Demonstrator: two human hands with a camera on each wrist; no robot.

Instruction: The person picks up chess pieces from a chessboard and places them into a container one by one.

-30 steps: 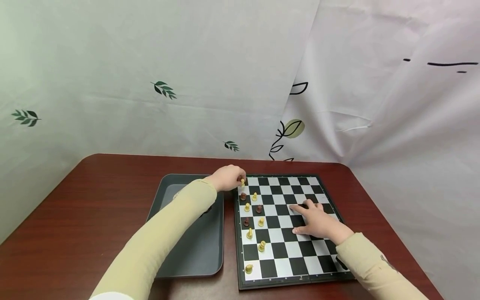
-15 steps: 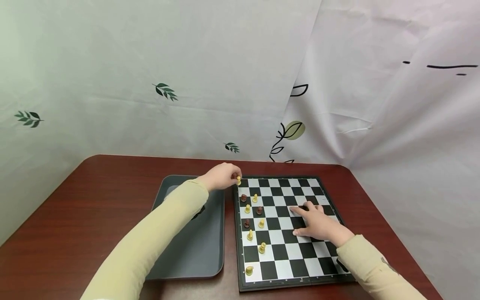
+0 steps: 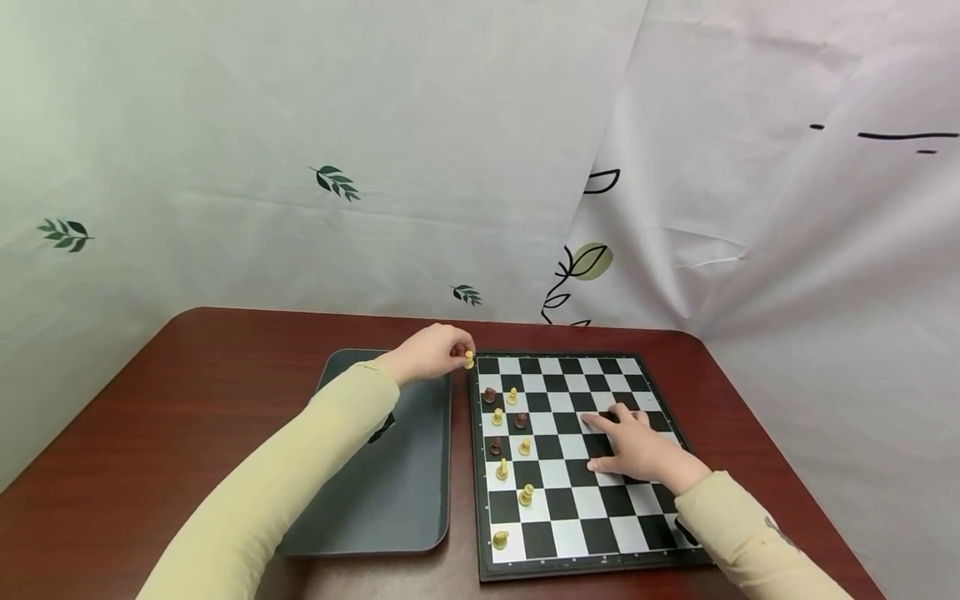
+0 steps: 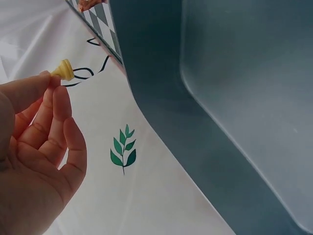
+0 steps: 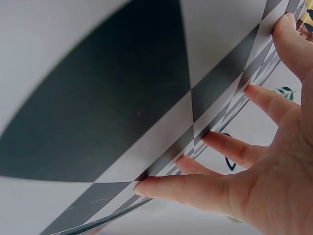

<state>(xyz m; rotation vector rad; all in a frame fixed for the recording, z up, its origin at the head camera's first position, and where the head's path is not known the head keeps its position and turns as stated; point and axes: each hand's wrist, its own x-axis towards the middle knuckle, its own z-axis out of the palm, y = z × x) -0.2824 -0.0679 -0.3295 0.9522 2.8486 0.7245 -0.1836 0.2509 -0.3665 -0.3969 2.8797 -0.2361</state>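
Just below the centre of the head view, the left hand [image 3: 429,352] pinches a yellow chess piece [image 3: 469,360] by the chessboard's [image 3: 556,473] upper left corner. Right of centre, the right hand [image 3: 637,446] rests on the squares, fingers spread; a grey tray [image 3: 382,508] lies lower left on the table [image 3: 172,433].

1. White fabric [image 3: 465,92] covers the background across the whole upper half, from 9 through 12 to 3 o'clock.
2. Green leaf sprigs are printed on it, one at 10 o'clock [image 3: 336,182], one at 9 o'clock [image 3: 66,235].
3. Toward 3 o'clock, just off centre, is a line-drawn plant with a pale green disc [image 3: 592,262].
4. Dark strokes [image 3: 907,135] and soft creases show near 2 o'clock.
5. A reddish-brown counter [image 3: 187,433] with rounded far corners fills 6 o'clock.
6. Light looks faintly green at 10 o'clock, pinkish at 2.
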